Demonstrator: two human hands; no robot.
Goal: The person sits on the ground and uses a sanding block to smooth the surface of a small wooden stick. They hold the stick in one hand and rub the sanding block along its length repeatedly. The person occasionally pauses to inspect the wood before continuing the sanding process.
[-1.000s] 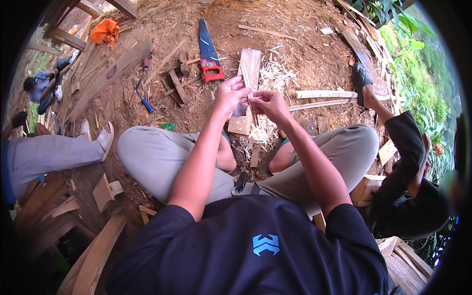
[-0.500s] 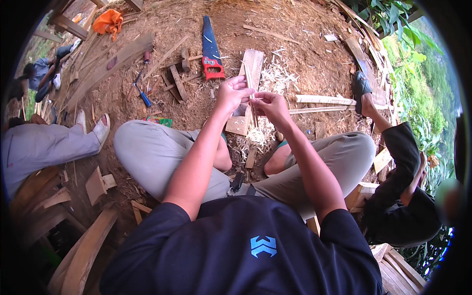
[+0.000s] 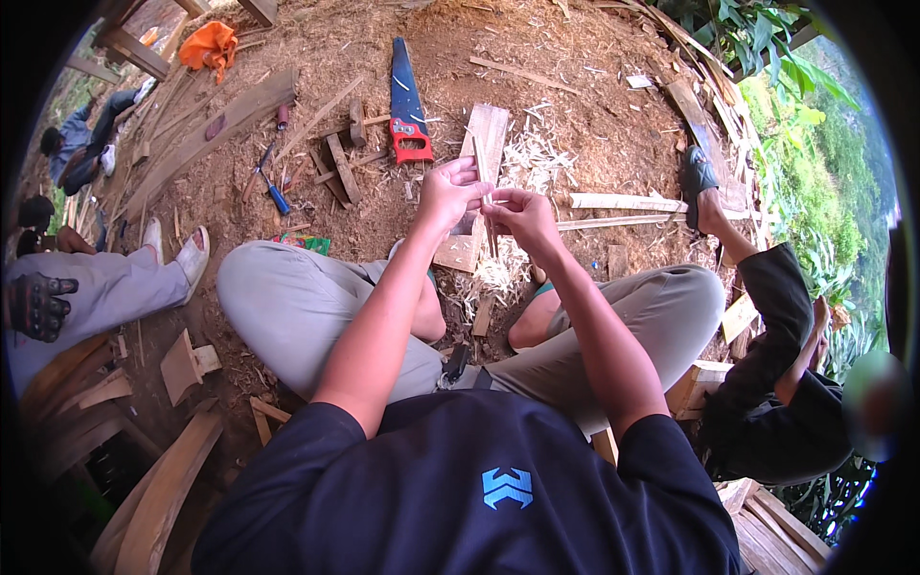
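A thin, pale wooden stick [image 3: 480, 158] stands nearly lengthwise between my two hands, above a flat board. My left hand [image 3: 447, 195] grips it from the left, fingers curled and thumb toward the middle. From the right, my right hand [image 3: 523, 217] pinches the same stick with thumb and fingertips, close against the left hand. Below them lies the wooden board [image 3: 488, 129], partly hidden by my hands. Curly pale shavings [image 3: 537, 163] are heaped along its right side and nearer my feet. Past my left hand, a handsaw [image 3: 409, 105] with a blue blade and red handle rests on the ground.
Left of the saw lie wooden blocks [image 3: 342, 168] and a blue-handled tool [image 3: 279, 199]. Long wood strips [image 3: 628, 202] stretch to the right, toward another person's sandalled foot [image 3: 707, 182]. Other people sit at left, one with a black glove [image 3: 38, 305]. An orange cloth [image 3: 208, 46] lies far left.
Both hands still hold the stick, which has shifted slightly and stands more upright. A black-gloved hand has come into view at the far left.
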